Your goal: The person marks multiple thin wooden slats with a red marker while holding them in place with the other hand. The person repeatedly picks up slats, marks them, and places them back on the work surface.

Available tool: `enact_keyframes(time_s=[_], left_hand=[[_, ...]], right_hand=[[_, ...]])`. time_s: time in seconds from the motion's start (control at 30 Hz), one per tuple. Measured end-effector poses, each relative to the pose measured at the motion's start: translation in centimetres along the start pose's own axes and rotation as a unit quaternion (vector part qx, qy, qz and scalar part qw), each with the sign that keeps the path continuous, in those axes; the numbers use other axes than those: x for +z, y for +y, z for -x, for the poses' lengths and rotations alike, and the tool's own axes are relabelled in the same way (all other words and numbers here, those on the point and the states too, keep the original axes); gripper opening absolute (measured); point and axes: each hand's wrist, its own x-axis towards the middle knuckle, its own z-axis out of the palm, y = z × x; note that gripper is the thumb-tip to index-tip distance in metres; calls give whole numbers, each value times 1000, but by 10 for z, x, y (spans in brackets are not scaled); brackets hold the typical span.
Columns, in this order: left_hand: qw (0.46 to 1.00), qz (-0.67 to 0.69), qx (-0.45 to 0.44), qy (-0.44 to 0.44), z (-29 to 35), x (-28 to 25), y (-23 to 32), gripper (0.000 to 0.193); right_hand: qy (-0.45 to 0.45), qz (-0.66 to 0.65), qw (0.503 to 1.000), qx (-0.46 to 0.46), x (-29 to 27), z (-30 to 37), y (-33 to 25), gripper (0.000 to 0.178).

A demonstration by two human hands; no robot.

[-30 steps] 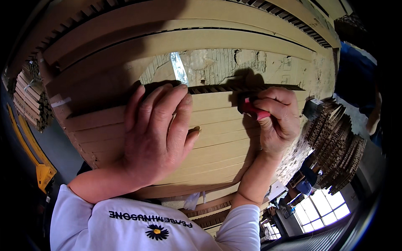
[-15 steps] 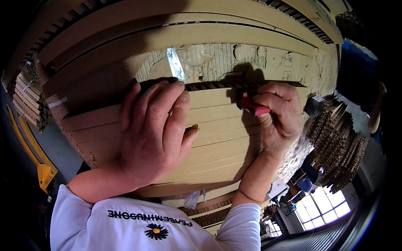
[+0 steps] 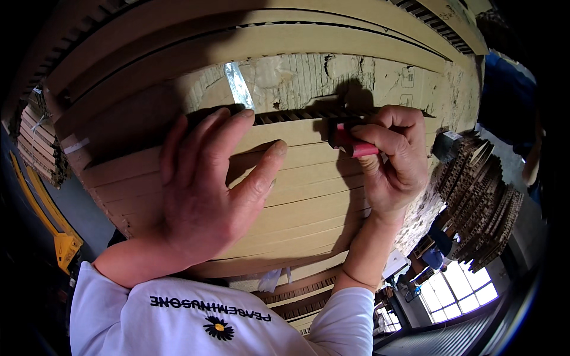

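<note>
My left hand [image 3: 205, 184] lies on a row of brown cardboard strips [image 3: 309, 166], its fingers apart and the thumb stretched out to the right. Between the thumb and fingers of my right hand [image 3: 395, 157] is a small red tool [image 3: 356, 143] with a dark end, held over the upper strips. Its exact kind is hard to make out. Just beyond the strips' open corrugated edge [image 3: 309, 114] is a torn, ridged cardboard surface [image 3: 309, 77]. A shiny strip of clear tape [image 3: 238, 86] runs across that surface toward my left fingertips.
Longer cardboard strips [image 3: 255, 43] curve along the far side. A stack of cut cardboard [image 3: 475, 199] stands at the right, another bundle [image 3: 41, 139] at the left. Yellow equipment [image 3: 66, 244] stands on the floor at the left. Someone's arm [image 3: 531, 166] shows at the right edge.
My left thumb has spread away from the fingers and moved up. My right hand has shifted slightly left with the red tool, which is turned to a different angle.
</note>
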Motion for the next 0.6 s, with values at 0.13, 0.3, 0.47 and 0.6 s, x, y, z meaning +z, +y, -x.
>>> enact_keyframes(time_s=[0.13,0.3,0.47,0.6], left_hand=[[1000,-17,13,8,0,5,-2,43],[998,-35,39,16,0,6,-1,37],[999,-19,29,6,-3,-2,5,36],[999,-14,32,5,-4,-4,6,38]], right_hand=[[-17,18,1000,-5,-3,-1,0,21],[-17,7,1000,-14,-3,-1,1,16],[-9,-42,999,30,-7,-1,-2,14],[176,-312,931,69,-36,16,13,25]])
